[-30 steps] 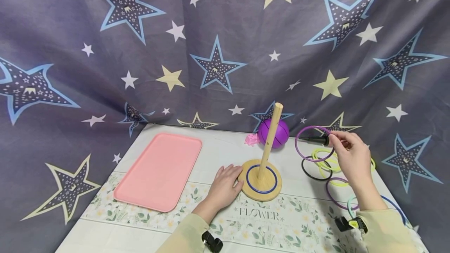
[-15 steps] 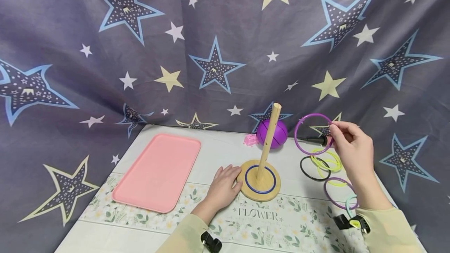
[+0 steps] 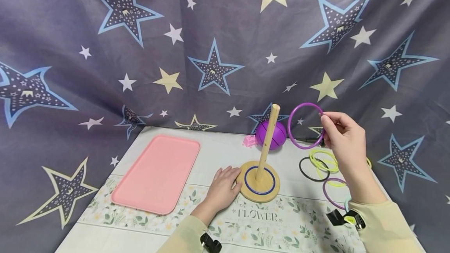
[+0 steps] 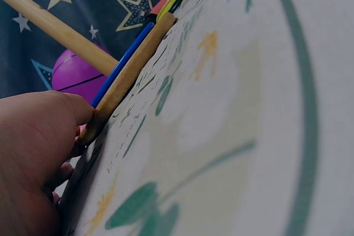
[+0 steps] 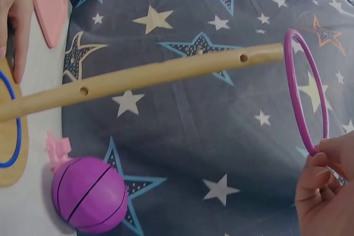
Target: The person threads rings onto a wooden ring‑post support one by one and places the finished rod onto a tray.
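In the head view my right hand [image 3: 346, 138] pinches a purple ring [image 3: 289, 126] by its right side, thumb and fingertips on the rim. The ring is held up in the air, right of the wooden peg [image 3: 268, 139] and apart from it. A blue ring [image 3: 260, 193] lies around the foot of the peg on its round wooden base [image 3: 242, 190]. My left hand [image 3: 222, 186] rests with extended fingers at the left edge of that base. The left wrist view shows the thumb [image 4: 77, 109] touching the base's edge.
A purple ball [image 3: 280, 136] and a small pink object [image 3: 250, 141] sit behind the peg. Several yellow rings [image 3: 327, 155], a black ring [image 3: 306, 175] and another purple ring [image 3: 328, 198] lie at the right. A pink tray [image 3: 156, 175] lies at the left.
My right hand has lifted the purple ring higher and moved it left, closer to the peg. My left hand has stayed at the base.
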The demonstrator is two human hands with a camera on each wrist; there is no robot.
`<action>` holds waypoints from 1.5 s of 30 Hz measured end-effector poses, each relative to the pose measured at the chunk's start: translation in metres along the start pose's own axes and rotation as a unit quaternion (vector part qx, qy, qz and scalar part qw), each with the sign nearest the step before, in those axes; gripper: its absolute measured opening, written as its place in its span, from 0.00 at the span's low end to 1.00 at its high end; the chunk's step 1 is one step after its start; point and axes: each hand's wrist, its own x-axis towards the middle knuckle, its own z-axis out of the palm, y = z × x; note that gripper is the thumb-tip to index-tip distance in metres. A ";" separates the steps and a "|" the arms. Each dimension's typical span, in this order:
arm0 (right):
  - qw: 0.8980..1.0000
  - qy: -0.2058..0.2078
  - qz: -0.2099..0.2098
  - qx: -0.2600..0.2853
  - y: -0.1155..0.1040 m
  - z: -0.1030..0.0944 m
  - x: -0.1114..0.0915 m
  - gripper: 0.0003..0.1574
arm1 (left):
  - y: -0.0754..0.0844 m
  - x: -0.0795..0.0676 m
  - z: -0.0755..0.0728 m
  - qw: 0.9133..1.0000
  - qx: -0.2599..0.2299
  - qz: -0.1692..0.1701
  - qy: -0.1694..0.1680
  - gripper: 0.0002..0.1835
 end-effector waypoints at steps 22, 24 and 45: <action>0.998 -0.033 -0.034 0.045 -0.017 0.046 0.004 0.10 | -0.001 -0.002 0.003 1.000 -0.009 -0.001 0.000 0.28; 0.998 -0.037 -0.033 0.040 -0.016 0.051 0.005 0.11 | -0.001 -0.002 0.003 1.000 -0.011 -0.001 0.002 0.28; 0.997 -0.066 0.003 -0.035 0.027 0.068 0.001 0.17 | 0.001 0.001 0.002 1.000 -0.008 0.004 0.004 0.28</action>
